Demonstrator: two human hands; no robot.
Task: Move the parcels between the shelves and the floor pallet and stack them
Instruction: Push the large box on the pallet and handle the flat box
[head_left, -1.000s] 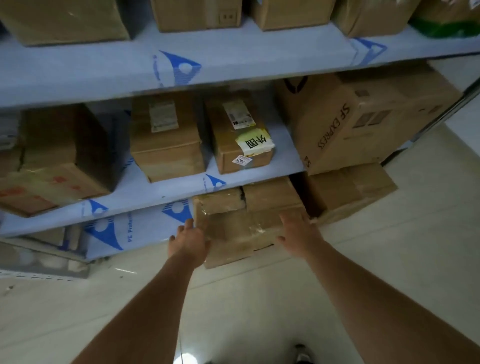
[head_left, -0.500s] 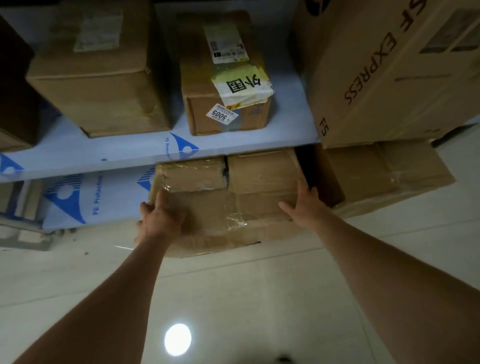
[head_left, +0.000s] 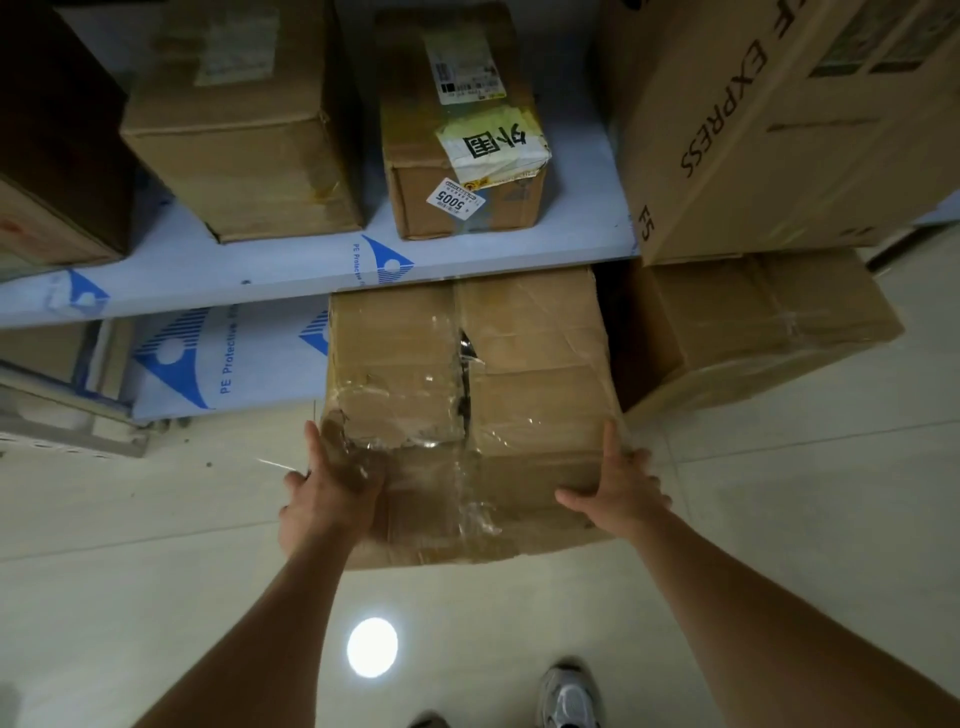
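Both hands clamp one parcel between them. Left hand (head_left: 332, 499) grips the near left corner of the taped parcel (head_left: 467, 405), thumb up the left side, fingers curled over the torn, tape-covered edge. Right hand (head_left: 615, 491) presses flat on the near right side, fingers straight, thumb spread across the near face.

Position: the taped parcel stands partly on the tiled floor (head_left: 753, 519), its far end under the front edge of the lower shelf (head_left: 249, 270). Its top flaps are split along the centre seam and the clear tape is wrinkled.

Step in hand, as judged: extraction of the parcel from under the shelf. The next move calls for even pressure on both sides and support from below, since the torn corner and open seam may give way.

A grey shoe (head_left: 569, 696) shows at the near edge, beside a lamp reflection on the tiles. Just right of the taped parcel stands a floor box (head_left: 769, 322), with an SF Express carton (head_left: 789, 130) on top. On the lower shelf stand a labelled box (head_left: 462, 171) and a plain box (head_left: 244, 135).
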